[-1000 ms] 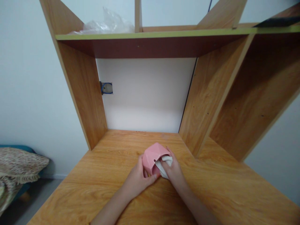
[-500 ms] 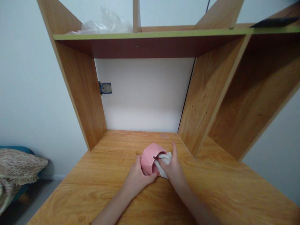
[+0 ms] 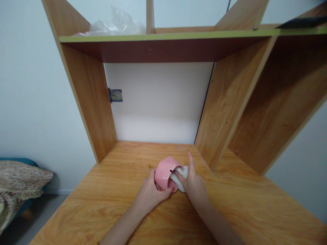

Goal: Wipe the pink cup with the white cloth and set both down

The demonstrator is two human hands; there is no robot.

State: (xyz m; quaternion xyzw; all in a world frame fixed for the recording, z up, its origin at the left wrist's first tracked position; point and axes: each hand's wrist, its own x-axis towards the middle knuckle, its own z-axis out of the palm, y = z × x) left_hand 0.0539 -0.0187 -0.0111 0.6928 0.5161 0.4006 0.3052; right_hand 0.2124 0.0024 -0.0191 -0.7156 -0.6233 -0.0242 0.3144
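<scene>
A pink faceted bowl (image 3: 162, 173) with a small notch in its rim is tilted on its side above the wooden desk, its opening facing right. My left hand (image 3: 150, 190) is wrapped round its left and lower side, thumb at the rim. A white cloth (image 3: 181, 180), perhaps a wipe or tissue, is bunched partly inside the opening. My right hand (image 3: 193, 182) pinches this cloth and presses it at the bowl's mouth, with one finger raised. The fingertips inside the bowl are partly hidden.
The wooden desk (image 3: 122, 211) runs under both hands. A shelf (image 3: 163, 36) with a green edge spans above, bearing a clear plastic bag (image 3: 117, 25). Upright wooden panels (image 3: 217, 112) stand either side. An open wall socket box (image 3: 117, 95) shows at the back left. A patterned blanket (image 3: 24, 178) lies far left.
The bowl has turned slightly and shifted a little to the right. My right hand has moved slightly right with the cloth; my left hand keeps its hold.
</scene>
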